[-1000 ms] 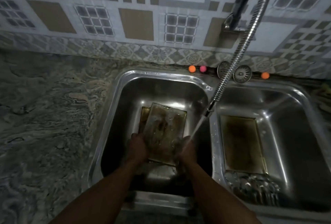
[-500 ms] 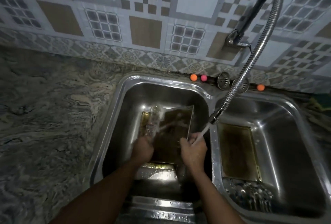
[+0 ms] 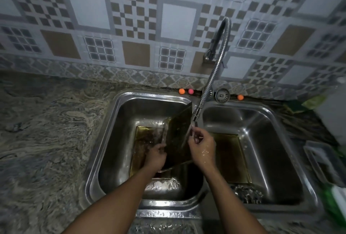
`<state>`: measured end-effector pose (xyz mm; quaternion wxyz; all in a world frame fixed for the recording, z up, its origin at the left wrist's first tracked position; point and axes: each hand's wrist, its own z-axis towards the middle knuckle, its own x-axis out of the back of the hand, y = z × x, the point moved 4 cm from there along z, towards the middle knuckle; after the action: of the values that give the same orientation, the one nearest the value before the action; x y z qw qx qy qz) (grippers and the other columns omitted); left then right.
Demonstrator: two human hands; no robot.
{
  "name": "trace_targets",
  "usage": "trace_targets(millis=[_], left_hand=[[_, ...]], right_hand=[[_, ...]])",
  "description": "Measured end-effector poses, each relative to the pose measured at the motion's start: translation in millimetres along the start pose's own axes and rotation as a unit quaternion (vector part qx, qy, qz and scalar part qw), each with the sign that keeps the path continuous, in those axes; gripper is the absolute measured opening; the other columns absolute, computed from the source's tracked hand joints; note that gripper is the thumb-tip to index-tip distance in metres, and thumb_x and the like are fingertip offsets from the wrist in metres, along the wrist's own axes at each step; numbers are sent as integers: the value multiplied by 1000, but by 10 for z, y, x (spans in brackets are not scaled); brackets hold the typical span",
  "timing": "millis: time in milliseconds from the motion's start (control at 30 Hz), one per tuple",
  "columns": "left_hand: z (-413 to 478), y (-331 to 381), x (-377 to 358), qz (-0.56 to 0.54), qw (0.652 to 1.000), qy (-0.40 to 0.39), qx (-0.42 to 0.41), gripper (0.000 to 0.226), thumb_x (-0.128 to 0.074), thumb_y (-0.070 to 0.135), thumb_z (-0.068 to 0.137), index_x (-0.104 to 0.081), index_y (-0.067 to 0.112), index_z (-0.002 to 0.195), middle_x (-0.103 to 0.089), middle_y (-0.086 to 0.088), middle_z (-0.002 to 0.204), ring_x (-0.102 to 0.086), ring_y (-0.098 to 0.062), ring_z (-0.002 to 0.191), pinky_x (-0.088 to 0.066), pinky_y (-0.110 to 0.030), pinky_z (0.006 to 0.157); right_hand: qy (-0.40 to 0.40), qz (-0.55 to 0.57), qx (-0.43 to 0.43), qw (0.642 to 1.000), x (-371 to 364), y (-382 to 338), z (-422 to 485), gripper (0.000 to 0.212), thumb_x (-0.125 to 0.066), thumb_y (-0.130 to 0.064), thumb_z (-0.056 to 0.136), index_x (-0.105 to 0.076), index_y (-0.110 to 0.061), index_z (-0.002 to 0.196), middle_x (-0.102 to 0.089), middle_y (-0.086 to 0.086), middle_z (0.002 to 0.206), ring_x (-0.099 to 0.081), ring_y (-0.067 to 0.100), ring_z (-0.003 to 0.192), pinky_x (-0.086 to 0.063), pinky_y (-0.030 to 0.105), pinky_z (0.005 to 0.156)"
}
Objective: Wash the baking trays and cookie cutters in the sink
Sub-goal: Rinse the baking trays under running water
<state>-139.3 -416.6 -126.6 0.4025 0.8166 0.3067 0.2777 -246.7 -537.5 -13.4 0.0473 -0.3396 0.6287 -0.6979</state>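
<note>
Your left hand (image 3: 156, 156) grips baking tray (image 3: 177, 136) at its 7 o'clock corner; your right hand (image 3: 201, 147) clasps its 3 o'clock edge. Tray tilted steeply over left basin (image 3: 119, 121), under hose (image 3: 211, 82) stream. Second tray (image 3: 144, 140) flat beneath. Third tray (image 3: 232, 157) in right basin (image 3: 271, 130), cookie cutters (image 3: 247, 193) at its 6 o'clock.

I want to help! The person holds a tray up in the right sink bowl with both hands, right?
No. The head view shows the left hand and right hand holding the tray up in the left sink bowl, not the right.
</note>
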Motion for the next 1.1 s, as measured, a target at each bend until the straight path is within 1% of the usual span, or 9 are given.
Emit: trace_targets(millis=[200,333,433,500,600,700,833,967,1100], left_hand=[[-334,118,38,-105,989,-82,60,31,-67,14,90,-63,30,117,-67,0,108,-67,-18,95,-55,-35,86],[-385,229,207,-129,984,-92,81,42,-69,2,86,-64,21,124,-70,-11,113,-70,-26,98,-59,-42,85],[-403,261,287,-80,994,-55,55,56,-75,1,81,-59,19,132,-65,-11,124,-66,-23,105,-57,-38,91],[-473,324,343,-65,997,-24,34,59,-74,-1,81,-56,17,135,-65,-9,125,-66,-16,95,-58,-25,75],[-508,416,378,-47,999,11,-1,63,-72,-2,83,-51,14,140,-64,-9,119,-60,-6,81,-49,-14,57],[-555,510,338,-26,998,36,-40,67,-72,-2,83,-47,11,143,-63,-9,119,-61,-8,83,-48,-10,57],[-562,646,361,-24,994,78,-76,72,-71,-6,81,-42,7,146,-65,-7,113,-60,-9,86,-43,-2,53],[-631,695,264,-2,994,42,-103,68,-73,-1,82,-46,11,143,-56,21,91,-55,10,73,-41,-1,53],[-580,833,212,-24,990,37,-131,53,-58,11,97,-41,15,147,-57,22,101,-59,18,69,-42,-1,58]], right_hand=[[-56,-62,-100,991,322,235,74,30,-55,-5,94,-69,-14,119,-70,5,113,-65,17,104,-53,30,92],[-127,-115,-109,979,312,251,82,27,-53,-3,94,-71,-15,110,-69,0,101,-63,13,88,-49,15,64],[-165,-244,-46,955,208,279,36,28,-55,-6,90,-72,-22,106,-70,1,102,-65,16,95,-54,24,75],[-184,-351,52,917,86,178,-37,27,-52,-11,92,-69,-21,110,-65,4,112,-62,24,108,-53,38,89],[-253,-380,166,874,-191,57,-199,27,-46,-14,97,-63,-20,117,-60,6,122,-57,25,114,-51,39,93],[-252,-348,130,893,-319,115,-114,25,-44,-23,94,-64,-18,107,-65,9,112,-64,26,101,-55,38,84],[-218,-325,65,918,-451,110,180,38,-39,-38,98,-56,-9,118,-60,20,120,-59,36,111,-50,37,91],[-211,-325,22,922,-622,67,409,46,-34,-52,95,-48,-20,126,-50,14,136,-47,36,126,-40,45,105],[-214,-340,112,909,-765,-126,688,58,-25,-44,95,-43,-11,140,-35,14,153,-29,29,143,-16,43,119]])
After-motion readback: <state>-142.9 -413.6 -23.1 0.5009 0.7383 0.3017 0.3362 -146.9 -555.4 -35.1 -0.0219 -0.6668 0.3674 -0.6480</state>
